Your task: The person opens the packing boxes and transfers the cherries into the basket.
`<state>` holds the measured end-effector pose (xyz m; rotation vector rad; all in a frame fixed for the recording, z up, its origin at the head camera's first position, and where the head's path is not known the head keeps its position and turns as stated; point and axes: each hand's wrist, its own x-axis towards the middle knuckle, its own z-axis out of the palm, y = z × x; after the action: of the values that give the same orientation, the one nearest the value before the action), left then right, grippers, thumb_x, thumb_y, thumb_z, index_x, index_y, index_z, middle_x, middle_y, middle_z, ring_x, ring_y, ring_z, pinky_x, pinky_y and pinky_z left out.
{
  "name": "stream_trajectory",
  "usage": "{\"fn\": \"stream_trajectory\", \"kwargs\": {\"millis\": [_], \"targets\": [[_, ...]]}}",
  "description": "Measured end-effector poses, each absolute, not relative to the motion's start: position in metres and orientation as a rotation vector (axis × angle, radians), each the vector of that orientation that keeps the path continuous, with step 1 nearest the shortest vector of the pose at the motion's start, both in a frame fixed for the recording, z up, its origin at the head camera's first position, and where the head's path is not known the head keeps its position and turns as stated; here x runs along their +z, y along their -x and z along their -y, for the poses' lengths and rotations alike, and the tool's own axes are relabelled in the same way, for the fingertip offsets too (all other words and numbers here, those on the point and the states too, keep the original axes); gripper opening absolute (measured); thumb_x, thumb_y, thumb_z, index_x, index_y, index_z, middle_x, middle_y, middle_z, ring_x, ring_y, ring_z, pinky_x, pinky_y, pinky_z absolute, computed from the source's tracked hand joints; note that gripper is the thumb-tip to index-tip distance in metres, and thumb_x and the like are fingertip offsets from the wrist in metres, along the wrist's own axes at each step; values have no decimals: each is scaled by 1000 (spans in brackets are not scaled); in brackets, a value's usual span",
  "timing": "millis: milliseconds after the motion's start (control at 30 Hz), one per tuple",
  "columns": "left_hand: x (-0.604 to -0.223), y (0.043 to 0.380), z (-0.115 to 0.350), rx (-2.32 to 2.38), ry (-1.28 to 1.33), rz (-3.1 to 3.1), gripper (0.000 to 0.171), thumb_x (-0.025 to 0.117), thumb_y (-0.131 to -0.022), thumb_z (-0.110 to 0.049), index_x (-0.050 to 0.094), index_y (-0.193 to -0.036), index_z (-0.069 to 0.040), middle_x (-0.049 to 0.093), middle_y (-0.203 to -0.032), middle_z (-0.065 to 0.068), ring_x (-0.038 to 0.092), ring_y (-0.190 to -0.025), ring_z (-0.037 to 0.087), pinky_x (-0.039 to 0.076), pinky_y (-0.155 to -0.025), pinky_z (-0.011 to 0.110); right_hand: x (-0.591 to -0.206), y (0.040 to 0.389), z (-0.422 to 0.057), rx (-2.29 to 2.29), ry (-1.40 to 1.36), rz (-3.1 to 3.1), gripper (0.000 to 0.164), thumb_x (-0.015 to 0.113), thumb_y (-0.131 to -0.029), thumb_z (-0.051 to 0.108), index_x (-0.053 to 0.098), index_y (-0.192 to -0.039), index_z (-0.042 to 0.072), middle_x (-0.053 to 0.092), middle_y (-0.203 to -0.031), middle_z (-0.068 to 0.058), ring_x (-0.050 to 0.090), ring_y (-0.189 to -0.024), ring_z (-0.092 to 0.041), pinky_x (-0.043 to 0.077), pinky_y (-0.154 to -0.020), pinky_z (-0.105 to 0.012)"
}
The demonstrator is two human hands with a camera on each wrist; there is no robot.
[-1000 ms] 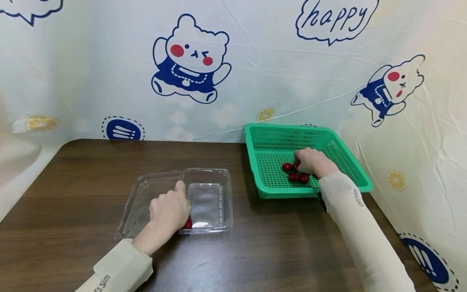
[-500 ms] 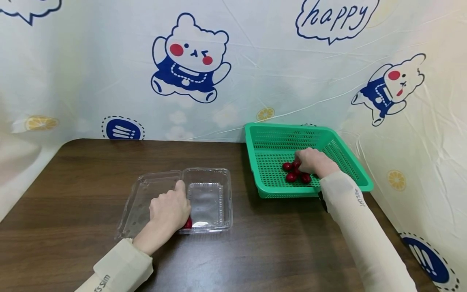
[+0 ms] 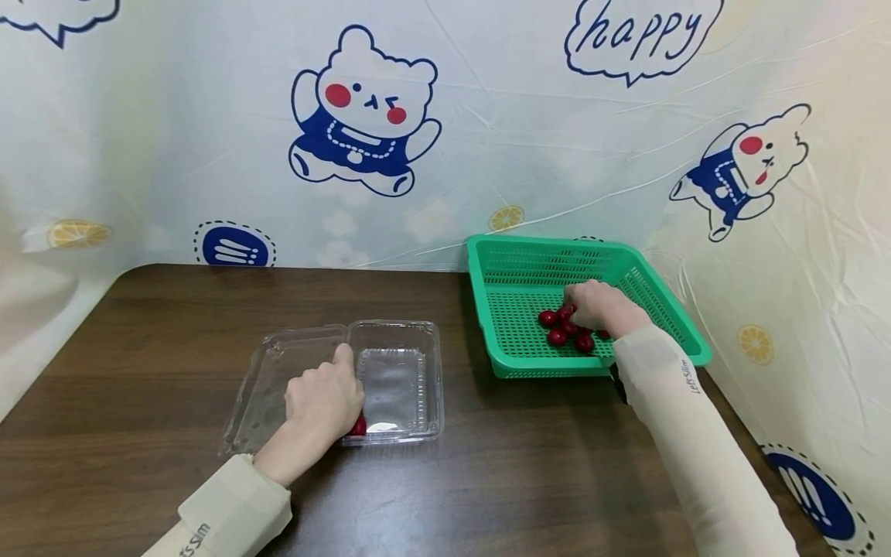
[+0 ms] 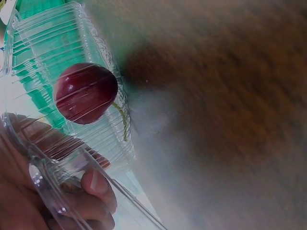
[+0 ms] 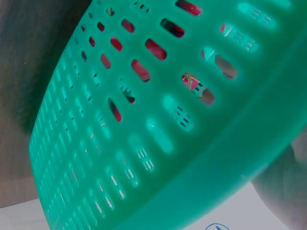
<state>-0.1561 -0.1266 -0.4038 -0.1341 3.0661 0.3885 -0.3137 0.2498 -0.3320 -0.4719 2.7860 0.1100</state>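
In the head view my left hand (image 3: 323, 398) lies over the hinge of a clear plastic clamshell container (image 3: 433, 387) with its lid (image 3: 261, 387) folded back. Seen from the left wrist, curled fingers (image 4: 98, 189) grip the plastic at its edge. A dark red cherry (image 4: 85, 93) with a green stem shows through the container wall. My right hand (image 3: 604, 305) reaches down into a green basket (image 3: 508, 362), among several cherries (image 3: 557, 337). Its fingertips are hidden under the hand, and I cannot tell whether they pinch one. The basket wall (image 5: 158, 182) fills most of the right wrist view.
The brown wooden table (image 3: 445, 503) bears both containers, with bare wood between them. A printed curtain (image 3: 501, 139) hangs right behind the table and along its right side, with the basket close against it.
My right hand has shifted slightly right in the basket. Several cherries have rolled a little and more of them show beside it. The left hand and the clamshell container have stayed put.
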Motion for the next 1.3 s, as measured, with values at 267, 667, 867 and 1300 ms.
{"fn": "stream_trajectory", "kwargs": {"millis": [267, 667, 867, 1300], "targets": [[-402, 156, 126, 393, 132, -3066, 16, 47, -93, -18, 43, -96, -3, 65, -76, 24, 64, -63, 41, 45, -51, 50, -326, 314, -255, 72, 421, -2804, 34, 61, -92, 11, 59, -124, 1, 65, -110, -18, 58, -80, -25, 52, -71, -40], [-402, 156, 127, 406, 135, -3064, 16, 47, -92, -18, 43, -97, -2, 66, -76, 24, 64, -64, 42, 45, -52, 50, -310, 313, -238, 111, 535, -2825, 33, 61, -93, 12, 59, -124, 1, 63, -122, -22, 61, -92, -29, 52, -75, -44], [-403, 156, 127, 400, 142, -3061, 16, 47, -92, -18, 43, -97, -3, 66, -78, 24, 65, -66, 42, 45, -52, 50, -308, 312, -227, 116, 566, -2812, 37, 61, -94, 14, 58, -128, 2, 61, -127, -23, 61, -101, -32, 52, -83, -49], [-404, 156, 127, 402, 137, -3067, 17, 47, -92, -18, 43, -96, -3, 66, -76, 23, 64, -64, 41, 45, -52, 50, -294, 311, -212, 63, 671, -2881, 35, 60, -96, 18, 58, -127, 2, 62, -127, -20, 61, -112, -36, 49, -94, -53]]}}
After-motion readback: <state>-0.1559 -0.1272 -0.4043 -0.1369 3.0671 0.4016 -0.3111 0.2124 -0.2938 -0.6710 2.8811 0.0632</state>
